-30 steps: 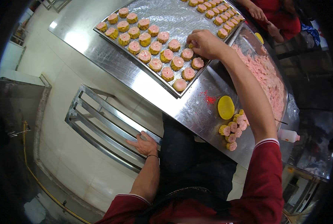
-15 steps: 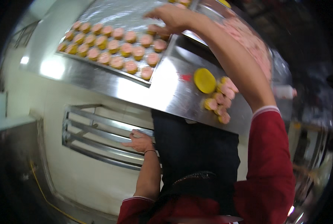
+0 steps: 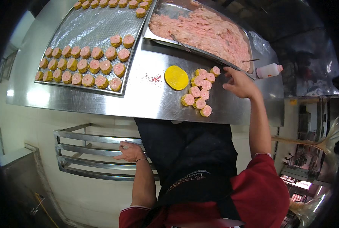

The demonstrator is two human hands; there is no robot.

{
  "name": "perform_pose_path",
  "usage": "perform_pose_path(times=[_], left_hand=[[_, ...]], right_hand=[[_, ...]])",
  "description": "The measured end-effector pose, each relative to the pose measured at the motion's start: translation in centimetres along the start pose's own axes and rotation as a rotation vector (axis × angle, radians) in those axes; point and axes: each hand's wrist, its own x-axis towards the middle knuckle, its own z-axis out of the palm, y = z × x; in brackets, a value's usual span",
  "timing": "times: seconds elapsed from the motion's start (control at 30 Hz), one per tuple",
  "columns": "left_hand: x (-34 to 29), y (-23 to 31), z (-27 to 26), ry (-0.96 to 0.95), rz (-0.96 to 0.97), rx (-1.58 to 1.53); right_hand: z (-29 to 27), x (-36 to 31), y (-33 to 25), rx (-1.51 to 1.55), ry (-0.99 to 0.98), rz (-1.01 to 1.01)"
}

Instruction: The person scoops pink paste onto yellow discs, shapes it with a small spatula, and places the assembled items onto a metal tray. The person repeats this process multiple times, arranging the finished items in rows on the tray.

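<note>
My right hand (image 3: 241,84) is over the steel table with its fingers apart and nothing visible in them. It is just right of a cluster of open-topped shumai dumplings (image 3: 201,89), yellow-wrapped with pink filling. A round yellow stack of dumpling wrappers (image 3: 176,78) lies left of that cluster. Farther left, a large metal tray (image 3: 97,32) holds rows of the same dumplings (image 3: 88,80) along its near and far sides. My left hand (image 3: 131,152) hangs below the table edge beside a metal rack, fingers loosely spread and holding nothing visible.
Behind the cluster stands a deep steel pan (image 3: 188,49) of pink minced filling (image 3: 211,34), with a thin utensil (image 3: 180,43) at its near side. A white bottle (image 3: 269,70) lies right of the pan. The barred metal rack (image 3: 89,148) is below the table.
My right hand has come back from over the tray to the right of the dumpling cluster. My left hand stays by the rack. The whole view has shifted, showing more of the pan.
</note>
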Motion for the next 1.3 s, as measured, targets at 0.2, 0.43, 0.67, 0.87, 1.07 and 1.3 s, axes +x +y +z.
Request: perform_pose_path(times=[0.2,0.43,0.67,0.87,1.07,1.3], left_hand=[[-0.2,0.2,-0.3,0.001,0.018,0.01],[-0.3,0.1,-0.2,-0.013,0.017,0.025],[-0.8,0.8,-1.1,-0.047,0.023,0.003],[-1.0,1.2,-1.7,-0.069,0.017,0.019],[-0.9,1.0,-1.4,-0.062,0.003,-0.003],[-0.2,0.2,-0.1,0.01,0.022,0.088]], right_hand=[[4.4,3.1,2.9,0.103,0.129,-0.209],[3.9,0.3,4.3,0.043,0.116,-0.157],[4.9,-1.5,5.1,0.178,0.186,-0.114],[5.2,-2.0,4.3,0.074,0.345,-0.161],[6.5,-1.3,4.8,0.085,0.36,-0.17],[6.5,-1.5,5.5,-0.028,0.429,-0.206]])
